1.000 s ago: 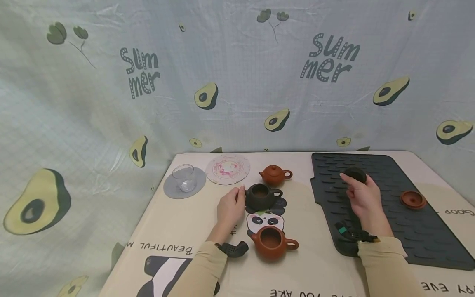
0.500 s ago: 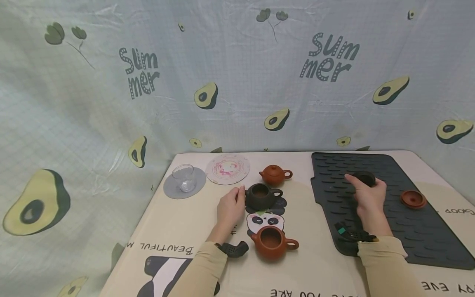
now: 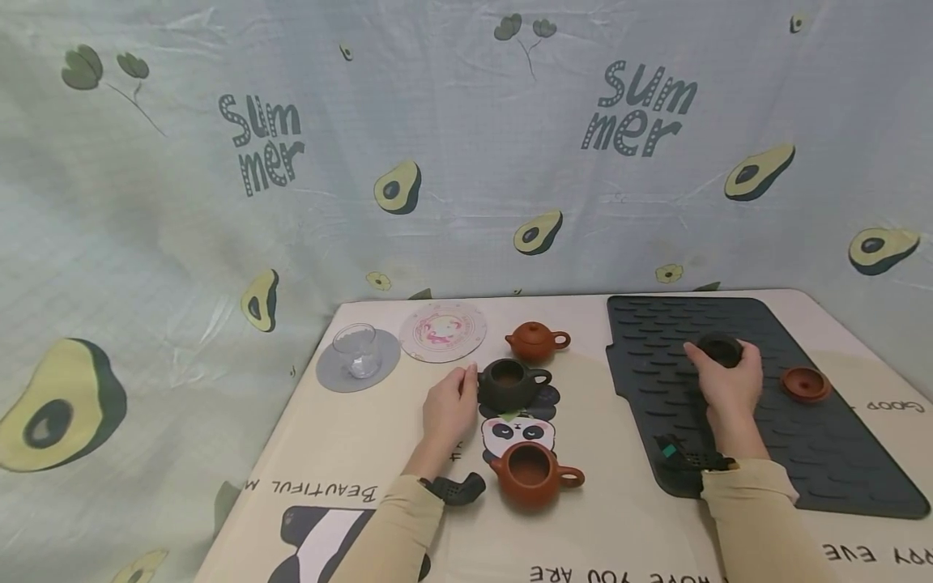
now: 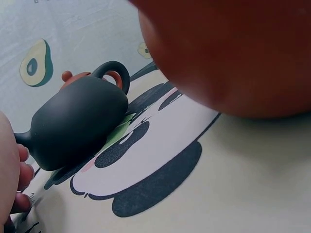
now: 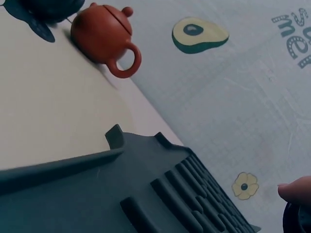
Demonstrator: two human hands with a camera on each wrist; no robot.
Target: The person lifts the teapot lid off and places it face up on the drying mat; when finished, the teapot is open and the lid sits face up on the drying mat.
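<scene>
In the head view my left hand (image 3: pixel 449 409) pinches the spout of a lidless black teapot (image 3: pixel 508 386) on the table. The left wrist view shows the curled fingertips (image 4: pixel 24 175) at the spout of this teapot (image 4: pixel 80 121). Over the dark ridged mat (image 3: pixel 670 405), my right hand (image 3: pixel 732 389) grips a round black teapot lid (image 3: pixel 720 348), its hollow underside facing up. Only an edge of the lid (image 5: pixel 293 218) and a fingertip show in the right wrist view. Closer to me stands an open reddish-brown teapot (image 3: pixel 530 476), and its interior is visible.
Farther back is a small lidded brown teapot (image 3: pixel 534 342). An upturned brown lid (image 3: pixel 805 385) lies on the mat, right of my hand. At the back left, a glass cup (image 3: pixel 357 350) stands on a grey round coaster (image 3: pixel 331 371), beside a patterned disc (image 3: pixel 443 332).
My right hand has shifted slightly right over the mat and tipped the black lid, so its hollow side now shows. The left hand stays at the spout. The head view has shifted a little.
</scene>
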